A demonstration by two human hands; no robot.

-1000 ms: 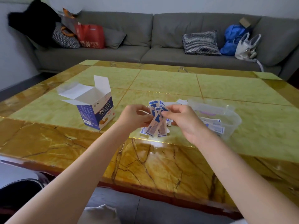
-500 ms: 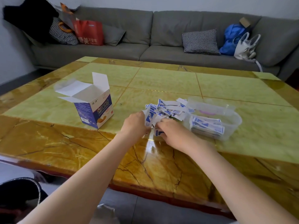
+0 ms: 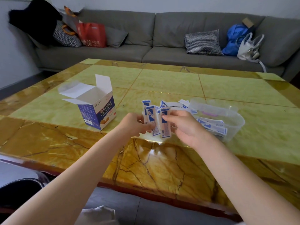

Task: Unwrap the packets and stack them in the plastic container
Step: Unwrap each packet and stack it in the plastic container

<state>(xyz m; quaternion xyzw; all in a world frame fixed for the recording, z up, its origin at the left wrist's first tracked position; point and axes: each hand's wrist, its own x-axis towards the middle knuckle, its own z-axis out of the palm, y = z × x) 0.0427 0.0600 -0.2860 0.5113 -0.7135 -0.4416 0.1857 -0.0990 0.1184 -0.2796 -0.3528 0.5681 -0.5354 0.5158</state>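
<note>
Both hands up off the table, close together w/ a small fan of packets (image 3: 156, 120) between them, held upright. Left hand (image 3: 137, 125) has fingers curled round the lower part of the fan, palm turned inward, wrist roughly level w/ forearm. Right hand (image 3: 181, 125) pinches the rightmost packet, thumb tip on its front near the top, other fingers curled behind; can't tell exactly how many packets each hand has. Forearms come in from the bottom corners and converge over the near table edge.

Behind the hands a loose pile of wrappers (image 3: 177, 105) lies on the table (image 3: 162, 82), partly hidden by the fan. Just right of it, the plastic container (image 3: 235, 125), clear, open on top, w/ a stack of packets (image 3: 211, 125) lying flat inside; it sits near the right hand, apart from it. Left of the hands, an open cardboard box (image 3: 95, 108), flaps up, well clear of the left wrist.

Room: wide bare tabletop beyond the pile and to the far right of the container; bare strip also between box and hands. Near table edge runs under the forearms, so hands hang above the front border.

Past the table, a gray sofa (image 3: 162, 38) w/ a red bag (image 3: 92, 36), checked cushion (image 3: 203, 43), blue bag (image 3: 233, 39) and white bag (image 3: 248, 47).
</note>
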